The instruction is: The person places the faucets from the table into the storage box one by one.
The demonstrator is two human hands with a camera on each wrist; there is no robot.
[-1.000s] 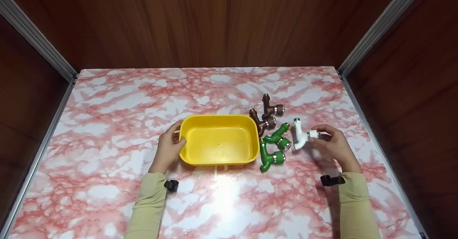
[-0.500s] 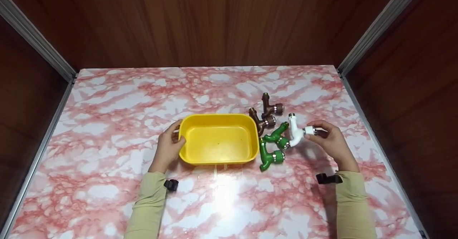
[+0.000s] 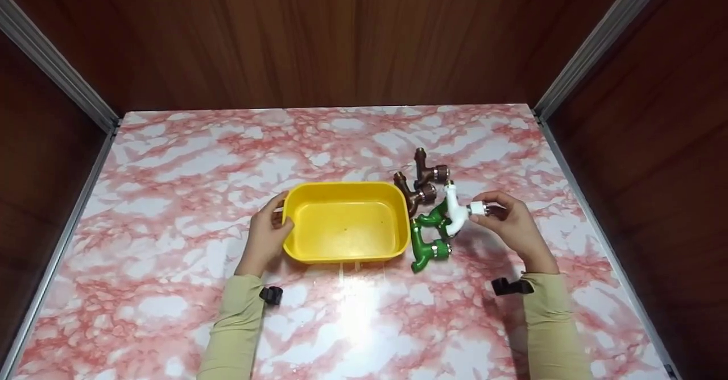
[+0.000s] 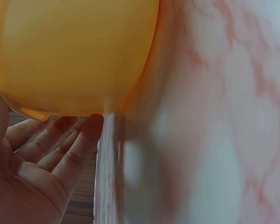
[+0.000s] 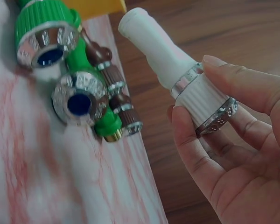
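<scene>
In the head view a yellow plastic tub (image 3: pixel 347 257) stands mid-table with nothing in it. My left hand (image 3: pixel 266 235) holds its left wall, thumb over the rim and fingers outside; the left wrist view shows the fingertips (image 4: pixel 92 128) against the wall. Between thumb and fingers my right hand (image 3: pixel 515 226) pinches the ribbed knob of a white tap (image 3: pixel 455 209). That tap is raised above the table and partly covers a green tap (image 3: pixel 433 217). Another green tap (image 3: pixel 424 249) lies in front, beside the tub's right wall.
Two brown taps, the rear one (image 3: pixel 426 172) and the nearer one (image 3: pixel 415 195), lie at the tub's back right corner. Dark wood panels (image 3: pixel 330 38) enclose the marbled table (image 3: pixel 170 198) at the back and both sides.
My right hand has carried the white tap leftward, from right of the green taps to over one of them. The left hand keeps its hold on the tub, which stays in place.
</scene>
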